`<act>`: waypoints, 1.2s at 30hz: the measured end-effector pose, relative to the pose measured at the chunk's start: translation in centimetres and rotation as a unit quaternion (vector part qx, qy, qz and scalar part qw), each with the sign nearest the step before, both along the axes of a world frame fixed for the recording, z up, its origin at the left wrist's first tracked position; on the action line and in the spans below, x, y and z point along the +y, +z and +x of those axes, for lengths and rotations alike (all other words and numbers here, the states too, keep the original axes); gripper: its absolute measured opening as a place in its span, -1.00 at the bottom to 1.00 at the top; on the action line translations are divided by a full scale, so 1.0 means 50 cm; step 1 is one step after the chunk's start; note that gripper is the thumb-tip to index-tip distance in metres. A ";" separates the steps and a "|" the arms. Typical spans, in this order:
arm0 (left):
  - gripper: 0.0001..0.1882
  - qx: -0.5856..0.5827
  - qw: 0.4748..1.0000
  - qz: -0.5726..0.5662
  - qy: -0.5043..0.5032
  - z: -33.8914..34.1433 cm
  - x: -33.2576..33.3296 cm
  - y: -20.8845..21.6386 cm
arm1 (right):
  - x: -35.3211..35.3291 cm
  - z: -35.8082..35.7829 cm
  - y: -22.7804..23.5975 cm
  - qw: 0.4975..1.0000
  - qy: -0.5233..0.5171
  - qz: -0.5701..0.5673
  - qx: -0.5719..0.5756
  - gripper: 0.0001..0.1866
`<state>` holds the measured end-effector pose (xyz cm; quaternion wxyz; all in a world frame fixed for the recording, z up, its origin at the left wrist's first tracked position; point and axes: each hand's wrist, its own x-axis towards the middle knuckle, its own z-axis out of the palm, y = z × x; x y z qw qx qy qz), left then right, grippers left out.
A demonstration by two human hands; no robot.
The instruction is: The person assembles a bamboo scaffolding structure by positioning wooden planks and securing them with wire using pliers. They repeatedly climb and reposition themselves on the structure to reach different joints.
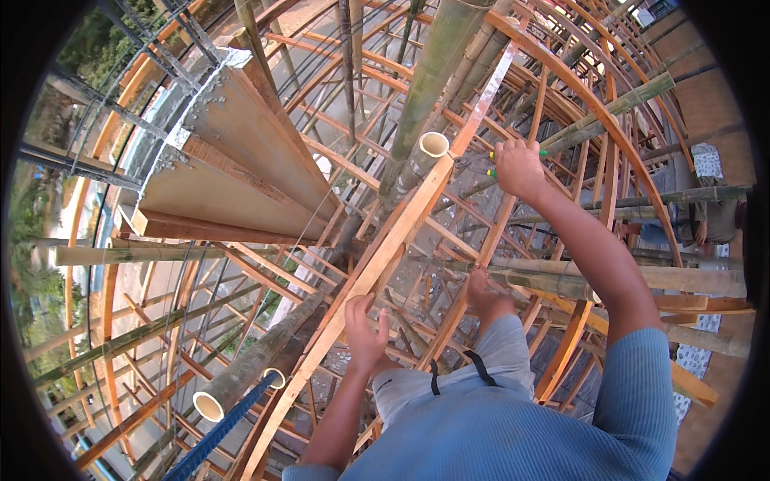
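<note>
A long wooden beam [401, 227] runs slantwise in front of me, from the lower left up to the top. My right hand [520, 170] is closed round a pair of pliers with green-and-yellow handles [492, 172]. Their metal end points toward the beam's side, by a bit of thin wire; whether the jaws touch it is too small to tell. Lower down, my left hand [366, 330] has its fingers apart, with the fingertips against the beam's near edge. A cut bamboo pole [433, 145] stands against the beam's far side.
Bamboo poles [437, 72] and thin timbers form an open lattice far below and around me. A concrete-splashed panel formwork [241, 152] with steel bars [112, 88] rises at left. Bamboo ends [210, 406] and a blue ribbed rod [224, 429] lie lower left. Another person [706, 220] is at far right.
</note>
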<state>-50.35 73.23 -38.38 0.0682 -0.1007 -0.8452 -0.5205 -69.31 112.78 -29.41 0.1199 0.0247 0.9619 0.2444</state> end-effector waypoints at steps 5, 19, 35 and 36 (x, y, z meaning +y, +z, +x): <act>-0.06 -0.523 0.688 0.480 -0.152 -0.239 0.493 -0.042 | 0.011 0.066 -0.055 0.994 0.017 -0.008 0.106 -0.76; -0.83 -0.568 0.584 0.563 0.142 -0.407 0.728 -0.136 | 0.104 0.152 -0.019 0.810 -0.265 -0.518 -0.072 -0.23; -0.74 -0.520 0.755 0.374 0.140 -0.389 0.715 -0.093 | 0.109 0.196 -0.124 0.440 -0.468 -0.744 -0.182 -0.78; -0.76 -0.523 0.741 0.394 0.152 -0.403 0.733 -0.085 | 0.137 0.168 -0.095 0.438 -0.470 -0.737 -0.211 -0.80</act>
